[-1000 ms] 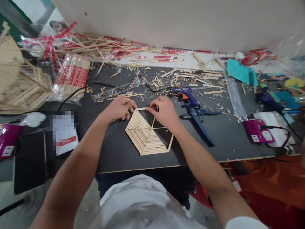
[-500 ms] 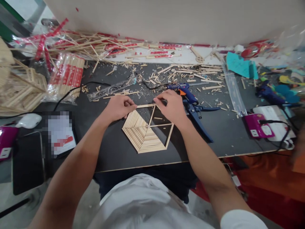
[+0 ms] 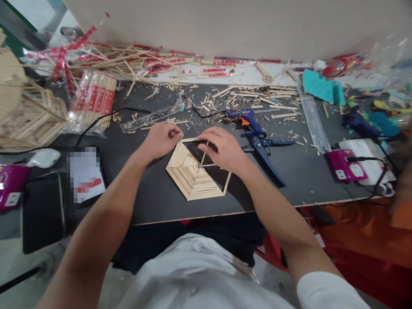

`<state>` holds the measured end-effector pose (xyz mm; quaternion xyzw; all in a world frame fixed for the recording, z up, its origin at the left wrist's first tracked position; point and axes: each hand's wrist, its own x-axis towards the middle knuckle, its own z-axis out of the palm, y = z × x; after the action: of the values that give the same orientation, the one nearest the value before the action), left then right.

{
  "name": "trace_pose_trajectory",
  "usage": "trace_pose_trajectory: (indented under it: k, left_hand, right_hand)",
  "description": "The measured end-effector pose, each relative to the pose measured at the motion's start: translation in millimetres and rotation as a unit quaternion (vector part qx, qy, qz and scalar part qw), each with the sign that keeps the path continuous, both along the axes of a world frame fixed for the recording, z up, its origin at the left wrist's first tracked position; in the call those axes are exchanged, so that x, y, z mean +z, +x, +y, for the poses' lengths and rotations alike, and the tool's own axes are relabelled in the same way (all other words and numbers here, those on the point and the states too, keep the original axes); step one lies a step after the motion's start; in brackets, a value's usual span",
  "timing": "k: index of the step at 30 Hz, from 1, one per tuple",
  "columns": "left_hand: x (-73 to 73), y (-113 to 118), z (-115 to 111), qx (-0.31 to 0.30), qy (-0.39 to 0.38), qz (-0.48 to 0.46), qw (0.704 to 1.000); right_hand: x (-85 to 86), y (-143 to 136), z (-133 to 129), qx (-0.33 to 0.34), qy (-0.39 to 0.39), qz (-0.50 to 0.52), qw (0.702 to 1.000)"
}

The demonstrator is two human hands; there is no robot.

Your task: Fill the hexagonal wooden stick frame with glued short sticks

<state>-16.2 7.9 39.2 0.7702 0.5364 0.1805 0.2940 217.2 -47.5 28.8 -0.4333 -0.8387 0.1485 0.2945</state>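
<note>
A hexagonal panel of wooden sticks lies flat on the dark tabletop. Its left and lower sections are filled with rows of sticks, while the upper and right sections show bare frame and spokes. My left hand is at the upper left corner with its fingers curled together; whatever may be between the fingertips is hidden. Over the upper right part is my right hand, fingertips at the top edge stick and thumb apart from them above an unfilled section. It covers the upper right corner.
Behind my right hand are a blue hot glue gun and blue-handled cutters. Stick offcuts litter the back. Bagged sticks, a phone and stick structures are on the left. A magenta adapter sits right.
My right hand has moved left and inward over the panel, its thumb parting from the fingers. My left hand has drawn slightly back from the top stick. The view has shifted a little.
</note>
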Motion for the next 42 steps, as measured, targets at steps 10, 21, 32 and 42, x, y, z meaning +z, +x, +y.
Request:
trace_pose_trajectory:
  k: [10,21,32,42]
  left_hand:
    - [-15.6,1.6,4.4,0.040,0.117,-0.025,0.992]
    - [-25.2,2.9,5.3,0.025,0.135,0.015,0.990]
    - [-25.8,3.3,5.4,0.011,0.136,0.015,0.991]
    - [-30.0,0.1,8.8,0.017,0.128,0.008,0.992]
  right_hand:
    - [-17.9,-57.2,-61.1,0.120,-0.028,-0.155,0.980]
    - [-15.0,-73.6,-74.8,0.079,-0.024,-0.174,0.981]
    - [-6.0,-78.6,-76.9,0.055,-0.074,-0.188,0.978]
    - [-6.0,-81.6,-77.1,0.027,-0.100,-0.178,0.978]
